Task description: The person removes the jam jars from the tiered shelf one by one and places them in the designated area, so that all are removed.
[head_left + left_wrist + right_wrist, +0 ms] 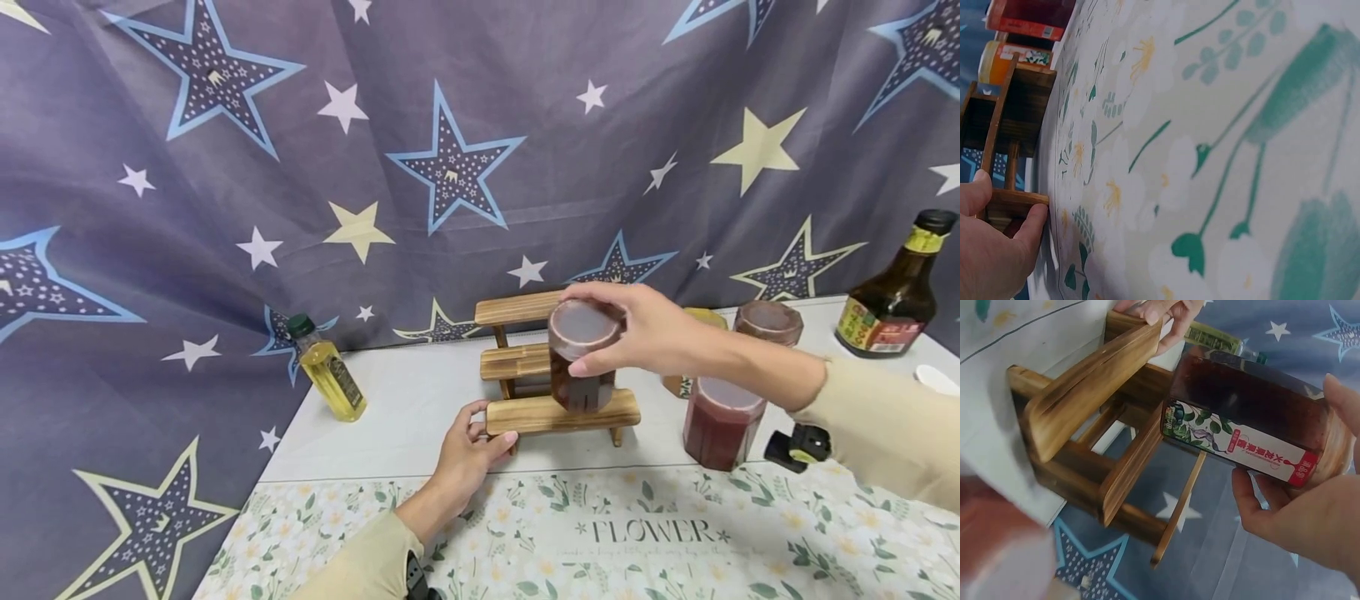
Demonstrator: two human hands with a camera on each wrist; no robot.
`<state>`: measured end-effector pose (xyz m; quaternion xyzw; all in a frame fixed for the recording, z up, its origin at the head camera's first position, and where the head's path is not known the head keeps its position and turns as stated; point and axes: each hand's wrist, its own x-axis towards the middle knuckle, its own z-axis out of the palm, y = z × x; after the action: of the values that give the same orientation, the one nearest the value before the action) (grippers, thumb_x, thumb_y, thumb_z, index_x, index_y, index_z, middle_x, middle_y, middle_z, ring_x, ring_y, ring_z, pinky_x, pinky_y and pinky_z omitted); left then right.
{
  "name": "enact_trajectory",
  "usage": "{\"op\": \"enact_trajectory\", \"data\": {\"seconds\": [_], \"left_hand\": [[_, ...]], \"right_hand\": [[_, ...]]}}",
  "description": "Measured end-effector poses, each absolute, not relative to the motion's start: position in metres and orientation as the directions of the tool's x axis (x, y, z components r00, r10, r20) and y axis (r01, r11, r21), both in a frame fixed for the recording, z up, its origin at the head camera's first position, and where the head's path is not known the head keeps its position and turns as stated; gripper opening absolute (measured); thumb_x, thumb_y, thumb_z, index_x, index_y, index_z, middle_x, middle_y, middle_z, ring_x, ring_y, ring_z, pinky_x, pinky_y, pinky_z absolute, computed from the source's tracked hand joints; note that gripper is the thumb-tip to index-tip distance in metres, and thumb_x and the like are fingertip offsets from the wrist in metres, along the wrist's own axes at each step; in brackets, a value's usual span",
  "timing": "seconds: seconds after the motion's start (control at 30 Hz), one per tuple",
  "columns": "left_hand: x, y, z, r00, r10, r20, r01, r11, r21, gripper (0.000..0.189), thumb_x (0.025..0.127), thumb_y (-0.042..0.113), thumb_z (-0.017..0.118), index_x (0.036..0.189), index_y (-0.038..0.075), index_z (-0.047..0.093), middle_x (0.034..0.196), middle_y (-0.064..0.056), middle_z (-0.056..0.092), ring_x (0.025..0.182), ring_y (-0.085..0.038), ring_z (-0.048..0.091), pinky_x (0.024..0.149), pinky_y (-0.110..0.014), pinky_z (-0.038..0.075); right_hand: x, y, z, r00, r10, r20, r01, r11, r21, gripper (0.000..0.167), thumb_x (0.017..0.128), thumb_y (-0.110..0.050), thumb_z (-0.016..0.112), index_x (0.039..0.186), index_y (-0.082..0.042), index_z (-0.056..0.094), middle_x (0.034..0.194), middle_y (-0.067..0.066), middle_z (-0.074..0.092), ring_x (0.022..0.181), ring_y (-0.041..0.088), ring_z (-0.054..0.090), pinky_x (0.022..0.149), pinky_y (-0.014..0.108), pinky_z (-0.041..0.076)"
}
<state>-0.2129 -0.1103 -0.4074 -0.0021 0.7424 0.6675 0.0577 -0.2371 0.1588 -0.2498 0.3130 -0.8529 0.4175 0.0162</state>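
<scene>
My right hand [648,329] grips a jam jar [579,382] near its lid, thumb on one side and fingers on the other. The jar is faceted, filled with dark red jam, and bears a printed label [1241,445]. Its base comes close to the steps of a three-tier wooden rack [1094,394] and overlaps the lowest step in the head view. At the rack's left end, my left hand [467,457] holds the lowest step [525,417] between thumb and fingers. The left wrist view shows that hand [994,244] pinching the step's end.
Right of the rack stand a red jam jar [720,429], another jar [768,321] and a yellow-lidded jar [703,317], partly hidden by my right arm. A dark sauce bottle [888,292] is farther right. An oil bottle [330,371] stands left, before a starry curtain [300,167].
</scene>
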Motion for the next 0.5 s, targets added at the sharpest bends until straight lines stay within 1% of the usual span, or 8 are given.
{"op": "enact_trajectory", "data": {"seconds": [0.13, 0.23, 0.4, 0.43, 0.5], "left_hand": [[-0.213, -0.11, -0.408, -0.994, 0.071, -0.089, -0.08, 0.12, 0.989, 0.071, 0.089, 0.012, 0.07, 0.147, 0.008, 0.028, 0.121, -0.018, 0.059, 0.105, -0.026, 0.064, 0.087, -0.035, 0.058], [-0.213, -0.11, -0.407, -0.994, 0.066, -0.09, -0.081, 0.13, 0.988, 0.071, 0.089, 0.012, 0.07, 0.147, 0.008, 0.029, 0.12, -0.017, 0.06, 0.104, -0.025, 0.064, 0.087, -0.035, 0.058], [-0.213, -0.109, -0.407, -0.994, 0.061, -0.089, -0.08, 0.131, 0.988, 0.071, 0.089, 0.012, 0.07, 0.147, 0.008, 0.029, 0.12, -0.017, 0.06, 0.104, -0.025, 0.064, 0.087, -0.035, 0.058], [-0.212, -0.109, -0.407, -0.994, 0.062, -0.089, -0.081, 0.13, 0.988, 0.071, 0.089, 0.011, 0.07, 0.147, 0.008, 0.028, 0.12, -0.017, 0.06, 0.104, -0.025, 0.064, 0.087, -0.035, 0.058], [-0.212, -0.109, -0.407, -0.994, 0.064, -0.091, -0.083, 0.128, 0.988, 0.071, 0.089, 0.011, 0.07, 0.147, 0.008, 0.028, 0.12, -0.017, 0.06, 0.104, -0.025, 0.064, 0.087, -0.035, 0.058]], "right_hand": [[-0.232, 0.178, -0.246, -0.832, -0.486, 0.267, -0.515, 0.498, -0.698, 0.075, 0.071, -0.039, 0.086, 0.136, -0.024, 0.051, 0.117, -0.001, 0.062, 0.102, 0.017, 0.058, 0.088, 0.037, 0.05], [-0.229, 0.193, -0.244, -0.849, -0.448, 0.279, -0.5, 0.514, -0.697, 0.071, 0.073, -0.034, 0.085, 0.134, -0.024, 0.052, 0.116, 0.0, 0.063, 0.101, 0.016, 0.059, 0.085, 0.033, 0.051], [-0.225, 0.22, -0.241, -0.884, -0.351, 0.309, -0.462, 0.549, -0.697, 0.065, 0.073, -0.026, 0.087, 0.13, -0.027, 0.056, 0.108, 0.0, 0.066, 0.093, 0.014, 0.062, 0.074, 0.022, 0.052], [-0.225, 0.225, -0.24, -0.889, -0.335, 0.312, -0.454, 0.554, -0.698, 0.064, 0.073, -0.025, 0.086, 0.13, -0.027, 0.056, 0.107, 0.0, 0.066, 0.091, 0.014, 0.062, 0.072, 0.021, 0.052], [-0.223, 0.237, -0.237, -0.906, -0.298, 0.3, -0.421, 0.568, -0.708, 0.063, 0.074, -0.024, 0.085, 0.13, -0.028, 0.055, 0.106, 0.002, 0.065, 0.085, 0.015, 0.061, 0.063, 0.023, 0.053]]}}
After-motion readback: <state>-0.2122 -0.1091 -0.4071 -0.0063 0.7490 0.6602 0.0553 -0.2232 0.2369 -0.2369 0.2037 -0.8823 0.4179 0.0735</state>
